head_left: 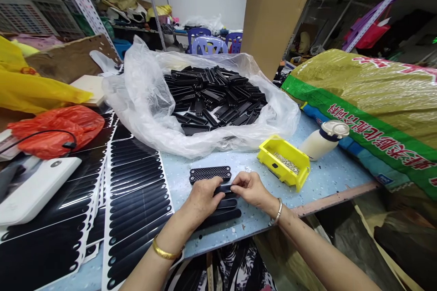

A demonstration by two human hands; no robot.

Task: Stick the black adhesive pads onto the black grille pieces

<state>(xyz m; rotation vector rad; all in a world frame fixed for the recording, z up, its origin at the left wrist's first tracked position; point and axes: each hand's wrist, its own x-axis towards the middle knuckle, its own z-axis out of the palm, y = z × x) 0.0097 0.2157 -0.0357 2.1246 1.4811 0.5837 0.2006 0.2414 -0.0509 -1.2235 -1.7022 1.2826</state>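
Observation:
Both my hands work close together over the front of the blue speckled table. Between them lies a slim black plastic piece (224,188) with rounded ends. My left hand (204,196) holds it at its left part, thumb and fingers bent round it. At its right end, my right hand (250,188) pinches with thumb and fingertips; whether a small part is in that pinch is hidden. Just beyond are black lattice-patterned plastic pieces (210,173), side by side. Nearer to me rest another black piece (228,203) and a long black strip (225,216), partly covered by my left hand.
A yellow bin (283,163) of small metal parts stands right, beside a white bottle (324,140). Behind, a clear plastic bag (150,113) holds many black pieces (211,95). Black sticker sheets (136,191) cover the left. A large green-yellow sack (368,95) borders the right.

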